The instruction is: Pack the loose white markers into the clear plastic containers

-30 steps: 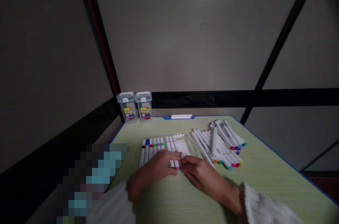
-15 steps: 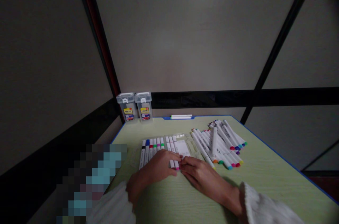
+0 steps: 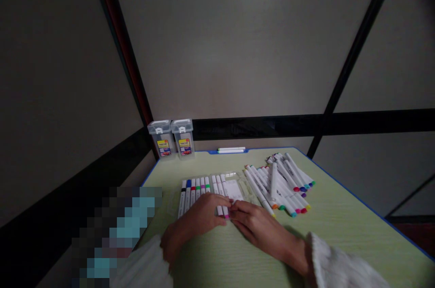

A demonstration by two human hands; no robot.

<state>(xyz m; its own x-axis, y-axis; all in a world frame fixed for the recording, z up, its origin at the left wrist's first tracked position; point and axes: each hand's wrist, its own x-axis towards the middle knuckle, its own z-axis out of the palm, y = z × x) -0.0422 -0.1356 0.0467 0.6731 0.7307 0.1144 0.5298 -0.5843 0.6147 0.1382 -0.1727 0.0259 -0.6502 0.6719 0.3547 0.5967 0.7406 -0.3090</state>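
Two hands, one desk [image 3: 204, 261], one clear plastic tray [image 3: 232, 174] on it, centre, in front of the person. Markers in tray: six in the left group [image 3: 193, 197], bands black, blue, red, green, purple, green from left; three in the right group [image 3: 219, 186], two showing coloured near ends, one of them pink. Long axes run away from the person, near parallel; left group leans slightly right at the far end, right group slightly left. Left group's colour bands sit toward the far end, right group's coloured ends point at the person. White card [image 3: 234, 189] right of the three.

Left hand [image 3: 205, 210] lies over the near part of the tray, thumb apart from fingers, marker ends showing between; can't tell if it grips. Right hand [image 3: 255, 222] has fingers bunched at the tray's near edge, just beside the pink end, close to the left fingertips; can't tell what, if anything, it pinches.

Loose marker pile [image 3: 273, 182] right, overlapping, no exact count; most coloured ends face the person. Two markers [image 3: 231, 149] lie crosswise in the blue groove [image 3: 212, 152], far edge. Two lidded clear boxes [image 3: 183, 138] upright, far left.
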